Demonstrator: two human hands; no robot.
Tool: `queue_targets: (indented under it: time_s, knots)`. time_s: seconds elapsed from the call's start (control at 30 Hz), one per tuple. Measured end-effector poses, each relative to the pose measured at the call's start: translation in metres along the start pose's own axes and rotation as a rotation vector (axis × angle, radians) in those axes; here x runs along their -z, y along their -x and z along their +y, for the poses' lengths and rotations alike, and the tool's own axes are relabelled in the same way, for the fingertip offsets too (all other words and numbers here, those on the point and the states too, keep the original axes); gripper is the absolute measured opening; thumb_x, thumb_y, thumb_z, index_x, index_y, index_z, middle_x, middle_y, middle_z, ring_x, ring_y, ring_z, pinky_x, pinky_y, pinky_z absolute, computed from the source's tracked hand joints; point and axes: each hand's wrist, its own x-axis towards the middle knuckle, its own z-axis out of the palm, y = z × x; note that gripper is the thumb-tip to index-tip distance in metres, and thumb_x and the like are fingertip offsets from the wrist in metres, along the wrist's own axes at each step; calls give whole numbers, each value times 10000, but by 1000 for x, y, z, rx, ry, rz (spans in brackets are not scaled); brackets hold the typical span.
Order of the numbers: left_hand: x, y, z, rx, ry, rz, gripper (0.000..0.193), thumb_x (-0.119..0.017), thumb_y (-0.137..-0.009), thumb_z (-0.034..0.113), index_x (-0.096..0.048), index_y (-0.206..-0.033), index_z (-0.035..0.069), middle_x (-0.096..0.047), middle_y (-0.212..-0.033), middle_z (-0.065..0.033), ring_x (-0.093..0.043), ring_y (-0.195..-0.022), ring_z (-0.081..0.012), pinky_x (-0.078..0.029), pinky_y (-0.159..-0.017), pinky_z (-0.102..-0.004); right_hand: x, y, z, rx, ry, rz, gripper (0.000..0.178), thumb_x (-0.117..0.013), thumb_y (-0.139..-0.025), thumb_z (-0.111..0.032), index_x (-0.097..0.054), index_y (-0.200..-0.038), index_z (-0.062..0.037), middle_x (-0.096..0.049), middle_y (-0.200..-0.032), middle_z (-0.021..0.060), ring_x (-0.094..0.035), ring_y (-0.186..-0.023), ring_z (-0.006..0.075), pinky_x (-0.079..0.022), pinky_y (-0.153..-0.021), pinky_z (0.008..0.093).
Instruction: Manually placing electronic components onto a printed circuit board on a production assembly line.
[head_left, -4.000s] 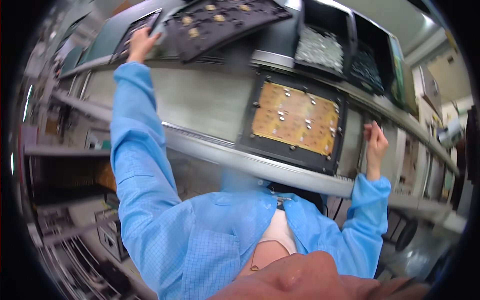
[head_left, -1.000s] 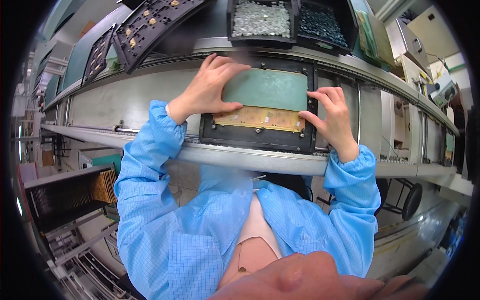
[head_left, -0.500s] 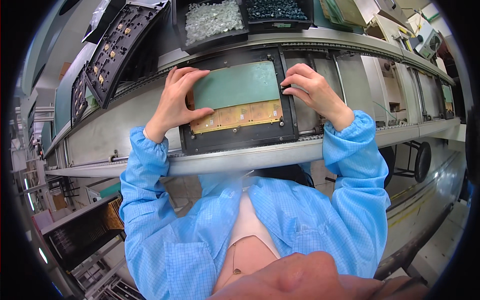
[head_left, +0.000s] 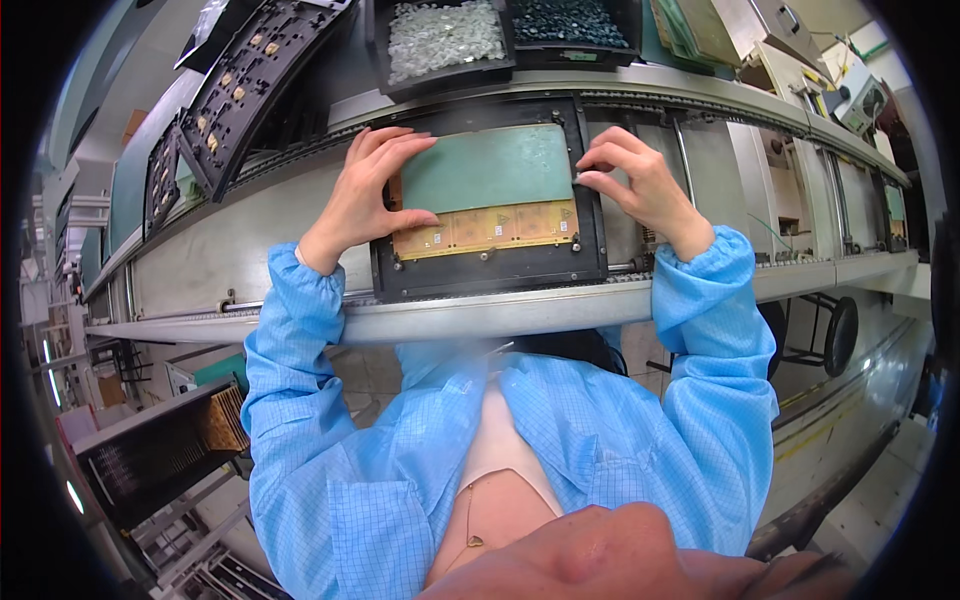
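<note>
A flat green plate (head_left: 485, 170) lies in a black carrier frame (head_left: 490, 279), covering the upper part of a yellow-brown circuit board panel (head_left: 520, 230). My left hand (head_left: 368, 190) spans the plate's left end. Its fingertips are at the far edge and its thumb reaches the near edge, over the board. At the frame's right side, my right hand (head_left: 640, 185) pinches thumb and forefinger together beside the plate's right edge. Whatever sits between those fingertips is too small to make out. Small screws or posts (head_left: 486, 255) dot the frame around the board.
The frame rests on a conveyor with metal rails (head_left: 500, 315). Beyond it stand black bins of clear pieces (head_left: 445, 40) and dark blue pieces (head_left: 570, 30). A tilted black tray (head_left: 245, 95) with small parts leans at the far left. Green sheets (head_left: 695, 35) are stacked at the far right.
The view has shifted slightly, so the frame and both hands appear a little further right. Both hands keep nearly the same places on the plate and frame.
</note>
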Motion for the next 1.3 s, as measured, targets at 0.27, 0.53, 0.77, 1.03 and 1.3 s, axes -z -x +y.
queue_targets:
  time_s: [0.27, 0.53, 0.77, 1.03, 1.3]
  knots:
    - [16, 33, 6, 137, -31, 412, 253, -707, -793, 31, -694, -1045, 44, -672, -1023, -100, -607, -1007, -274, -489, -870, -365, -68, -46, -100, 362, -21, -254, 379, -799, -755, -222, -647, -1053, -43, -616, -1102, 144, -588, -1042, 339, -492, -908, 434]
    - [44, 66, 10, 399, -45, 905, 149, -629, -825, 1, -679, -953, 56, -636, -860, -72, -609, -837, -192, -496, -726, -316, -148, -65, -123, 596, 246, -607, 405, -634, -890, -413, -612, -1043, -38, -598, -1073, 127, -546, -1104, 305, -366, -1071, 465]
    - [109, 108, -119, 845, 164, 1278, 356, -757, -862, 318, -634, -1032, 31, -612, -831, -13, -577, -695, -102, -448, -584, -238, -102, -40, -108, 555, 290, -578, 339, -610, -916, -388, -635, -858, -54, -611, -894, 106, -572, -999, 283, -354, -1091, 481]
    - [145, 79, -146, 1199, -199, 646, 598, -723, -734, 639, -726, -853, 52, -722, -828, -108, -686, -779, -221, -516, -720, -339, -5, 20, -76, 257, 425, -549, 273, -657, -884, -298, -678, -792, -42, -639, -875, 97, -595, -969, 276, -370, -1080, 485]
    - [151, 72, -169, 1194, 118, 703, 356, -743, -744, 357, -723, -872, 25, -722, -792, -116, -689, -650, -211, -547, -695, -350, 51, 62, -58, -96, 568, -432, 263, -666, -886, -244, -693, -760, -15, -644, -777, 107, -599, -904, 283, -400, -1023, 451]
